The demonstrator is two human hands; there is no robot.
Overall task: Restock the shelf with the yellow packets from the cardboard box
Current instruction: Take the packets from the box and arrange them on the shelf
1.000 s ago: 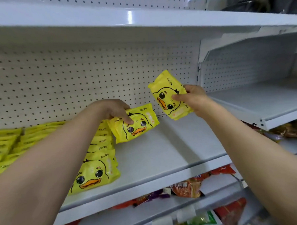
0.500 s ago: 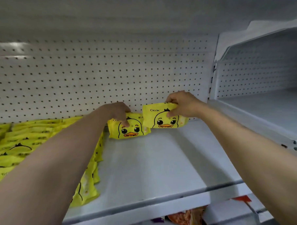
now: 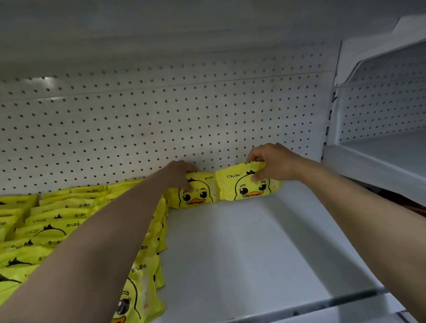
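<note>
Fingers (image 3: 258,177) on glossy yellow packet (image 3: 247,185)

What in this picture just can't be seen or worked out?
All in the head view:
- The cardboard box: not in the picture at all.
- Left packet: top corner covered by the left hand.
- Right packet: right end behind the right hand.
- Yellow rows: cut off by the left edge, partly behind the forearm; no count.
- Small print: too small.
</note>
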